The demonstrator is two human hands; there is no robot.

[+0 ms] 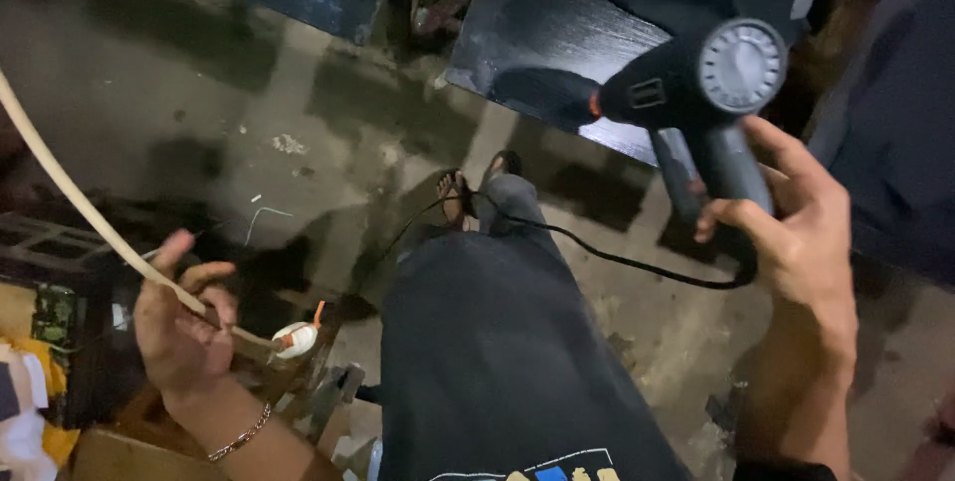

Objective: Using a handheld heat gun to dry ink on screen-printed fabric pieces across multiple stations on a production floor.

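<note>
A stained concrete floor (298, 113) spreads below, with a dark blue panel (557, 53) standing at its far edge. The right hand (796, 232) grips the handle of a black heat gun (686, 93), nozzle aimed left at the panel, its black cord (617, 257) looping past the person's dark trouser leg (497, 342). The left hand (184, 327) (a thin bracelet at the wrist) closes around a pale cane strip (70, 183) running up and left.
</note>
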